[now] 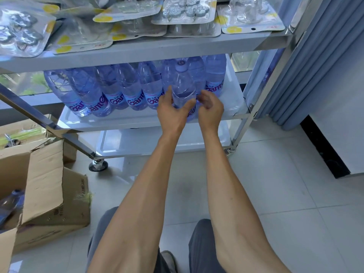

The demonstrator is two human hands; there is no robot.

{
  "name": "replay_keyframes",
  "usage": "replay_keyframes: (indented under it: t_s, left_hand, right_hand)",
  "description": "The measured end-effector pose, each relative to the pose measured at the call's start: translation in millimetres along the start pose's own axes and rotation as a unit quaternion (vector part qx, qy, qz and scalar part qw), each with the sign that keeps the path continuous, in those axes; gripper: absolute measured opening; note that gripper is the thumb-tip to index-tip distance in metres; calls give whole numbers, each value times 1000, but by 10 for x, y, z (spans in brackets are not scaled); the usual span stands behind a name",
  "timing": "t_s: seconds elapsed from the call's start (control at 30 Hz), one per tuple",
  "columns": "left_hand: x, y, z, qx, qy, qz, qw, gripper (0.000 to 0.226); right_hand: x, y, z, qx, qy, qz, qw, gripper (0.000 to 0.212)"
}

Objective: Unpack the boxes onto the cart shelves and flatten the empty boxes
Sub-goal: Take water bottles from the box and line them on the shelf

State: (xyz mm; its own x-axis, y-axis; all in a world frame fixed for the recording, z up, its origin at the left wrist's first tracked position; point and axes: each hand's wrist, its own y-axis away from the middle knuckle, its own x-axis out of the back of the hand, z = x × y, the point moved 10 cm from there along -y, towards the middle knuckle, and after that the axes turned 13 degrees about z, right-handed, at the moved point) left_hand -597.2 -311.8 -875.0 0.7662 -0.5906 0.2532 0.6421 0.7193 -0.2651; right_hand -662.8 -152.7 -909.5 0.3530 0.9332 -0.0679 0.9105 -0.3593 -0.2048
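Water bottle (pixel 182 89): upright at the front edge of the cart's middle shelf (pixel 234 107), just in front of the row of matching bottles (pixel 118 91) that fills the shelf behind it.
Left hand (pixel 173 111): fingers and thumb curled round the bottle's lower body, over the label band, so it has a real hold.
Right hand (pixel 209 106): close against the bottle's other side, fingers loosely bent; whether they actually touch the plastic I cannot tell.
Weight: it looks full, so I judge it fairly heavy for its size, with the load sitting low.
Stiffness: thin clear plastic that likely dents under a hard squeeze, firmer at the ribbed waist and the neck.
Surface: smooth and glossy, probably slippery, with the label offering a little more grip.
Where to hold: round the waist with a whole hand, or by the neck under the cap (pixel 181 66) for lifting.
Fragility: low, though a tall narrow bottle can tip and knock its neighbours over.
Cardboard box (pixel 45 180): open on the floor to the left, bottles visible inside, not yet flattened.
Top shelf (pixel 177 46): carded hook packs (pixel 189 10).
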Motion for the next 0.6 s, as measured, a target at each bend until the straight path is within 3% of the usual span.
replay_keyframes:
  t_s: [0.1, 0.17, 0.23, 0.3, 0.37, 0.43, 0.6]
  left_hand:
    - [-66, 34, 89, -26, 30, -39, 998, 39]
    - [-100, 34, 114, -21, 51, -57, 997, 32]
    - [-149, 31, 82, 11, 73, -72, 995, 28]
    - [-143, 22, -3, 62, 75, -55, 994, 39]
    - [8, -25, -82, 76, 43, 28, 996, 35]
    - [211, -69, -131, 62, -9, 121, 991, 17]
    - [238, -161, -269, 89, -56, 150, 983, 28]
  right_hand:
    - [-140, 134, 4, -7, -15, -115, 993, 42]
    - [-168, 167, 29, -37, -16, -146, 988, 50]
    - [-94, 123, 33, -46, -1, -121, 992, 54]
    - [1, 88, -15, -30, 1, -80, 996, 50]
    - [92, 104, -69, -4, 9, -40, 999, 45]
    - [208, 96, -69, 16, 38, 12, 999, 46]
    - [444, -146, 12, 4, 76, 111, 991, 46]
